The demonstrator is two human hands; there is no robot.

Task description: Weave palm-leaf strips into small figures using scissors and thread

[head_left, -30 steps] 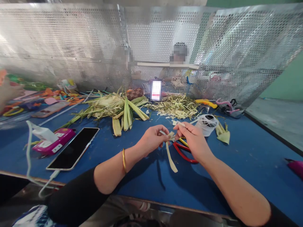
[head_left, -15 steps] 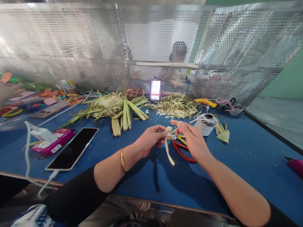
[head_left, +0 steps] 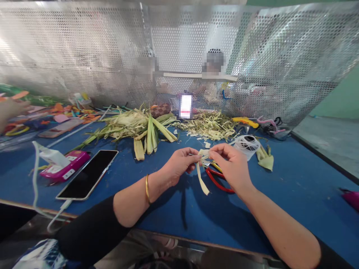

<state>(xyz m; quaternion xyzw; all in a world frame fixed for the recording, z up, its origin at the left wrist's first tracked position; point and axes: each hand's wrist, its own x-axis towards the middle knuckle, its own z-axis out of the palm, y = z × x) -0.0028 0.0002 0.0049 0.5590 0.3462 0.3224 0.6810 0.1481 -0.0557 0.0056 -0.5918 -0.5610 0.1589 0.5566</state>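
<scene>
My left hand, wearing a gold bangle, pinches a pale strip of plant husk, one end of which hangs down over the table. My right hand is closed, thumb against fingers, on the upper part of the same strip. The two hands almost meet, and the strip looks folded or crossed between them. Beneath my right hand lie red-handled pliers with yellow on the inner grips, partly covered by it. A spool of white thread stands just behind that hand.
Corn husks and a heap of shredded bits lie at the back before a perforated metal screen. On the left are a black phone on a cable and a magenta power strip. A co-worker's hand is far left.
My right hand swings round the strip, fingers extended half a second ago and now curled in against it. My left hand stays nearly in place. The co-worker's hand shifts slightly.
</scene>
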